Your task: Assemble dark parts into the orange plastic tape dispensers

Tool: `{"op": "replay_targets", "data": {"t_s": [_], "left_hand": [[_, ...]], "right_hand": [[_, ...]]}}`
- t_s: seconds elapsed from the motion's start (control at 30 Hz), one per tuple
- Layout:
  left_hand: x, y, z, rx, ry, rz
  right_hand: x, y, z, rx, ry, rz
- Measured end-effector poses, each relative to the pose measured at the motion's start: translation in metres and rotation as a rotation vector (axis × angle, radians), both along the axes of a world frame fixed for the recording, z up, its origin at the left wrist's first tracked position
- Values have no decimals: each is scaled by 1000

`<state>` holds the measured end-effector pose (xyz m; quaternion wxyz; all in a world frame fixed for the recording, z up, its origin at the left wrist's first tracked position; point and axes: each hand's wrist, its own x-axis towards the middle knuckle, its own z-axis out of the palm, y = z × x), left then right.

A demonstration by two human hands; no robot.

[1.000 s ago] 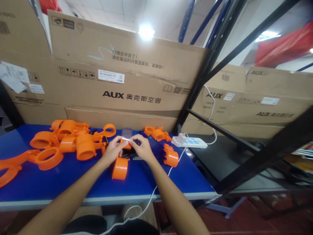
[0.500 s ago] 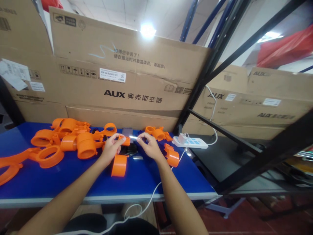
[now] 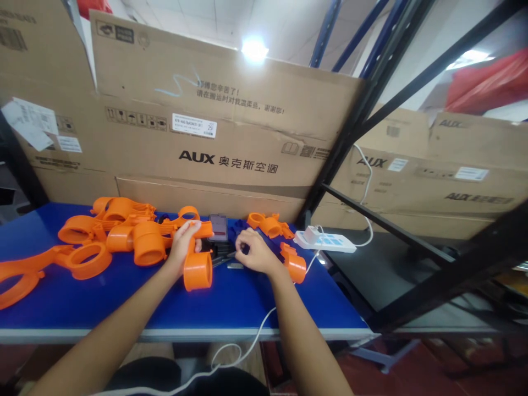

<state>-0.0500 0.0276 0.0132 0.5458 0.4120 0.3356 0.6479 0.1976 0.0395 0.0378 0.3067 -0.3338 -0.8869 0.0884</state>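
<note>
My left hand (image 3: 184, 243) is closed around an orange plastic part (image 3: 198, 270) with a round ring at its lower end and a narrow bar at the top. My right hand (image 3: 252, 250) is down by the dark items behind the middle of the table, its fingers curled and thumb bent in. Whatever its fingertips hold is hidden. Black slender pieces (image 3: 220, 252) lie between the two hands. Close below the right fingers is a small pale metal strip (image 3: 235, 265).
Several orange ring parts (image 3: 148, 245) crowd the left of the blue table (image 3: 136, 297). Other orange parts (image 3: 293, 264) lie at the right, near a white power strip (image 3: 325, 240). A phone-like device (image 3: 218, 227) rests behind the hands. Cartons (image 3: 231, 137) and a black rack post (image 3: 338, 143) stand behind.
My right hand has moved down and away from the orange part, and the bright thin strip it held is no longer visible in it. My left hand has tilted the orange part, still gripping it.
</note>
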Motion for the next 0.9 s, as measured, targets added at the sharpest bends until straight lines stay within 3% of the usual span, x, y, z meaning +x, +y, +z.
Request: {"op": "replay_targets", "data": {"t_s": [0.23,0.4,0.6,0.77,0.9], "left_hand": [[4,-5,1,-5,20,-32],[11,-8,3,63,8,32],[15,-7,2,180,-22,186],[11,-1,-5,179,28,271],[13,-4,-10,203,91,234]], "right_hand": [[2,-1,-2,-25,-72,3],[-4,-7,8,-61,138,63],[-28,-25,10,-272,258,278],[-34,-28,6,-409,308,294],[-28,-19,6,-403,508,230]]}}
